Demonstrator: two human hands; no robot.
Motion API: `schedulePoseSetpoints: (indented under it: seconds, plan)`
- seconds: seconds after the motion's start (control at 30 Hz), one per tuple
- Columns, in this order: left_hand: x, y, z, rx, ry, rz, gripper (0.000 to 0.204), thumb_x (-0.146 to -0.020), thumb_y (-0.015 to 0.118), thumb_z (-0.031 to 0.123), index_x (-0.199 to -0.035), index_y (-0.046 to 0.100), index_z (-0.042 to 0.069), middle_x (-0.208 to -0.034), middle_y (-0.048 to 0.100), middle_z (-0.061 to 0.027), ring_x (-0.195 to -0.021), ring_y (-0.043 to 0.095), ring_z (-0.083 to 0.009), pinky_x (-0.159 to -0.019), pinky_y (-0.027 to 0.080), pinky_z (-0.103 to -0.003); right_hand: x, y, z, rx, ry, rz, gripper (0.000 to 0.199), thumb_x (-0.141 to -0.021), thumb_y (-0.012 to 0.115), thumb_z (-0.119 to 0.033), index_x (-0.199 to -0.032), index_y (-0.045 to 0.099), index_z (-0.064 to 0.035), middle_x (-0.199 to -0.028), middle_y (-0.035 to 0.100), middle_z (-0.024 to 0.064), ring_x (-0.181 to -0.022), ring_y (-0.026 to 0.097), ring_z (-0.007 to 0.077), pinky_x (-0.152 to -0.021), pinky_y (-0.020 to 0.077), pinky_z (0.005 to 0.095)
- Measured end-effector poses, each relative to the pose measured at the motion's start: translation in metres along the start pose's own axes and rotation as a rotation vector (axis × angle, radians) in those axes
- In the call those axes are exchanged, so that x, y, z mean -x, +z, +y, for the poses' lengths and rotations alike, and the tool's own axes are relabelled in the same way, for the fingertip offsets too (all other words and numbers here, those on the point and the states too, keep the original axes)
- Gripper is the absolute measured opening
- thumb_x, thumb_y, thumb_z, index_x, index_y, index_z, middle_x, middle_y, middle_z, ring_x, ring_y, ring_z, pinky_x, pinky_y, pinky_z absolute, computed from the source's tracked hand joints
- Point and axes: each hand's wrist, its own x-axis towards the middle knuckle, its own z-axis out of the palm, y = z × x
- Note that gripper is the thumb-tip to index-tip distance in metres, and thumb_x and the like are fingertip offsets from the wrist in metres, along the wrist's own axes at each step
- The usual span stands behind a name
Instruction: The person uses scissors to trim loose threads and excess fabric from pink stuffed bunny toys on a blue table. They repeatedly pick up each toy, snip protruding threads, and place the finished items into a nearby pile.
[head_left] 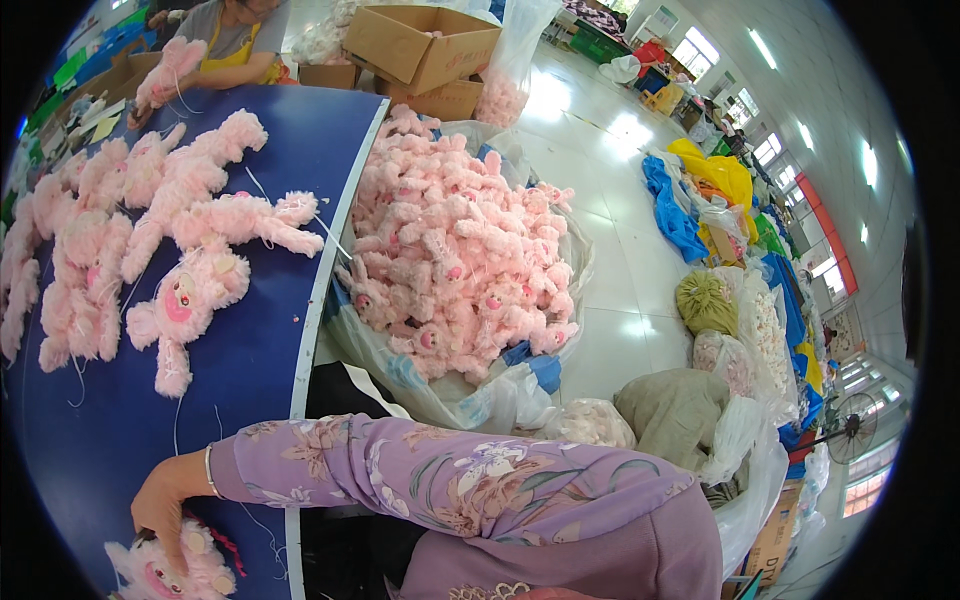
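My right hand (168,510) reaches across to the lower left, in a purple floral sleeve. Its fingers are bent down onto a pink plush doll (205,565) at the edge of the view and grip its head, beside the doll's pink face. A dark red braided cord (228,548) lies beside the doll. My left hand is out of the picture. Farther up the blue table (90,460) lie several pink plush dolls, one with its face up (195,300). White threads (255,185) trail from them.
Right of the table stands a large plastic-lined sack heaped with pink plush pieces (460,240). Cardboard boxes (420,50) stand behind it. Across the table, a person in a yellow apron (235,60) handles a pink plush piece (170,70). Bags (665,420) and a fan (850,425) are at right.
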Motion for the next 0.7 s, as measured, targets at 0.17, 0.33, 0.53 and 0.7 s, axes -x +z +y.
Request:
schedulePoseSetpoints:
  seconds: [0.17,0.33,0.53,0.7]
  plan:
    - [-0.002,0.002,-0.005,-0.015,0.011,-0.014,0.047,-0.091,0.053,0.03,-0.122,0.052,-0.004,-0.117,0.058,-0.0195,-0.109,0.057,-0.0331,-0.095,0.047,-0.041,0.0,0.0,-0.002,0.05,0.053,-0.05,0.072,-0.055,0.087,-0.051,-0.106,0.07,-0.0023,-0.105,0.069,0.0143,-0.097,0.064,0.0275,-0.083,0.0493,0.0347]
    - [-0.001,0.007,-0.01,-0.026,0.019,-0.027,0.044,-0.09,0.054,0.027,-0.121,0.053,-0.004,-0.116,0.059,-0.0206,-0.108,0.057,-0.0344,-0.096,0.047,-0.041,0.003,0.0,-0.003,-0.011,0.049,-0.081,0.072,-0.055,0.088,-0.049,-0.107,0.069,-0.0019,-0.105,0.069,0.0128,-0.097,0.065,0.0254,-0.083,0.0497,0.0333]
    - [0.001,0.009,-0.017,-0.029,0.031,-0.032,0.041,-0.09,0.055,0.024,-0.118,0.055,-0.004,-0.115,0.059,-0.0219,-0.107,0.057,-0.0358,-0.096,0.047,-0.041,0.009,-0.002,-0.011,-0.056,0.04,-0.089,0.07,-0.056,0.089,-0.045,-0.108,0.069,-0.002,-0.104,0.069,0.0123,-0.097,0.065,0.0244,-0.083,0.0495,0.0323]
    - [0.0,0.01,-0.02,-0.038,0.041,-0.041,0.038,-0.089,0.056,0.022,-0.116,0.056,-0.005,-0.114,0.059,-0.0231,-0.107,0.058,-0.0371,-0.097,0.047,-0.042,0.011,-0.004,-0.012,-0.067,0.038,-0.072,0.068,-0.057,0.088,-0.045,-0.107,0.07,-0.0023,-0.105,0.069,0.0129,-0.097,0.065,0.0249,-0.084,0.0493,0.0326]
